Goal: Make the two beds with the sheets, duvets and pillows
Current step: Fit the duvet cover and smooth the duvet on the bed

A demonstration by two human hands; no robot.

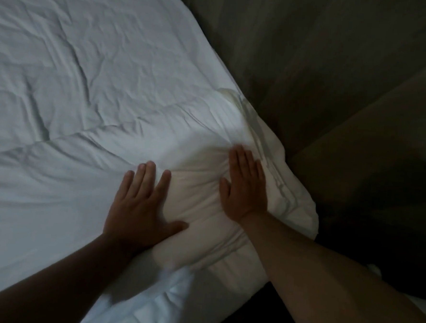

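Observation:
A white pillow [200, 185] lies at the near right corner of the bed, on a wrinkled white sheet [75, 78] that covers the mattress. My left hand [139, 206] presses flat on the pillow's left side with fingers spread. My right hand [245, 185] presses flat on the pillow's right side, fingers straight and together. Both palms dent the pillow. A bunched white fold of bedding [163, 298] lies below my left forearm at the bed's near edge.
Dark brownish wall or headboard panels [336, 81] run along the bed's right side, close behind the pillow. A dark gap [260, 311] shows below the bed edge between my forearms. The room is dim.

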